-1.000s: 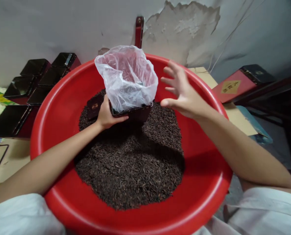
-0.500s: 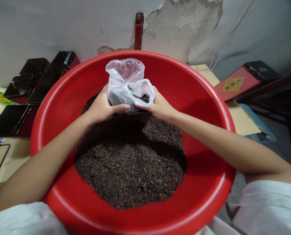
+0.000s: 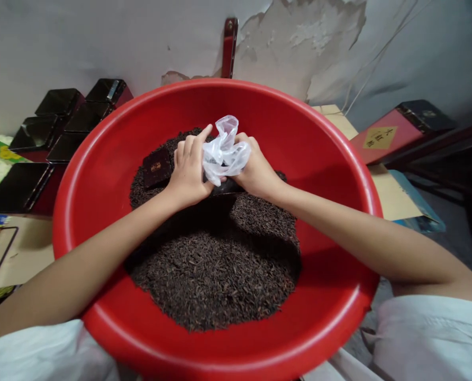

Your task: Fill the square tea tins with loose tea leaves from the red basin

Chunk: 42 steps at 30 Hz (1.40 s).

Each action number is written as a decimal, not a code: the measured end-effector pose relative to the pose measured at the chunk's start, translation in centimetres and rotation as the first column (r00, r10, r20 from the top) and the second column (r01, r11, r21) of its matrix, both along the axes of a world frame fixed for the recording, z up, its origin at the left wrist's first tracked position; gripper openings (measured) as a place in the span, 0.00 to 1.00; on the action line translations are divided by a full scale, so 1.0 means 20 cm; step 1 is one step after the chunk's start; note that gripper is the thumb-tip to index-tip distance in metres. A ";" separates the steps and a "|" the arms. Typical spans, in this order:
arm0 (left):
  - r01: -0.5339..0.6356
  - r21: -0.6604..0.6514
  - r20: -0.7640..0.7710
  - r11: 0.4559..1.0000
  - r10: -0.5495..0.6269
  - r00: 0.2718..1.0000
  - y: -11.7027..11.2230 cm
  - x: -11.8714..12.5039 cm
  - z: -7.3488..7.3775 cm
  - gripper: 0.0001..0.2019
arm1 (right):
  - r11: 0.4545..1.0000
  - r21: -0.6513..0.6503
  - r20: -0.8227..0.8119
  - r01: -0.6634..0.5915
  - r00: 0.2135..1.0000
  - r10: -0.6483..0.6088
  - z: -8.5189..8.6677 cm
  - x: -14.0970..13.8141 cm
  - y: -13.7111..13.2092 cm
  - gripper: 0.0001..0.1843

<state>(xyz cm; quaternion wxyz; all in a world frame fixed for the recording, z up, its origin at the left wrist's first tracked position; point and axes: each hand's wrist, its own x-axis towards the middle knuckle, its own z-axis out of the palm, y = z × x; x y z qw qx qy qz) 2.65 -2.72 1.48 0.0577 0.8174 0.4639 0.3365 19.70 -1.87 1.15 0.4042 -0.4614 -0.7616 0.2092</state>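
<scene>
A clear plastic bag (image 3: 225, 153) is bunched and twisted above a dark tin (image 3: 225, 188), whose front edge shows below it. My left hand (image 3: 190, 172) presses around the bag's left side, its thumb low at the front and its index finger raised. On the right side, my right hand (image 3: 255, 166) is closed on the bag with its fingers curled. Both hands are over a heap of dark loose tea leaves (image 3: 220, 280) in a large red basin (image 3: 331, 248). A dark square lid (image 3: 156, 168) with gold marks lies on the leaves beside my left hand.
Several dark-topped tins (image 3: 17, 185) stand left of the basin. A red tin with a yellow label (image 3: 381, 137) stands at the right near flattened cardboard (image 3: 398, 196). Behind the basin is a wall with peeling paint (image 3: 303, 42).
The bag's wide-open mouth has been gathered into a smaller, crumpled bunch. My left hand has moved right and upward over the bag, uncovering the dark lid on the leaves.
</scene>
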 end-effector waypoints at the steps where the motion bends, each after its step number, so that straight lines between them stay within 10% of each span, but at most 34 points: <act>1: -0.027 0.001 0.001 1.000 0.027 1.000 0.00 0.00 -0.01 0.40 | 1.000 -0.006 -0.022 0.011 1.000 -0.011 0.00 0.01 0.01 0.19; 10: -0.279 0.161 0.095 0.947 0.266 0.959 0.01 -0.04 -0.05 0.30 | 0.996 -0.088 -0.296 -0.025 0.955 -0.002 0.04 0.03 -0.05 0.27; 13: -0.137 0.183 0.037 0.974 0.133 0.990 0.00 -0.05 -0.03 0.20 | 0.993 0.049 -0.182 0.109 0.978 -0.099 0.07 0.05 -0.07 0.20; 19: 0.146 0.111 -0.144 0.983 -0.129 0.981 -0.02 -0.03 0.04 0.05 | 0.994 -0.098 -0.312 -0.055 0.950 0.022 0.11 0.03 -0.07 0.22; 29: 0.230 -0.264 0.293 0.937 -0.149 0.945 -0.05 0.00 0.09 0.21 | 0.929 -0.337 -0.465 -0.151 0.885 -0.025 0.20 0.01 -0.25 0.19; 33: 0.315 -0.381 0.258 0.869 -0.228 0.939 0.00 -0.05 0.14 0.35 | 0.924 -0.318 -0.411 -0.211 0.909 0.066 0.22 0.02 -0.30 0.14; 42: 0.296 -0.285 0.191 0.912 -0.249 0.950 -0.05 -0.01 0.15 0.07 | 0.985 0.082 -0.348 0.154 0.930 -0.117 0.08 -0.03 -0.19 0.08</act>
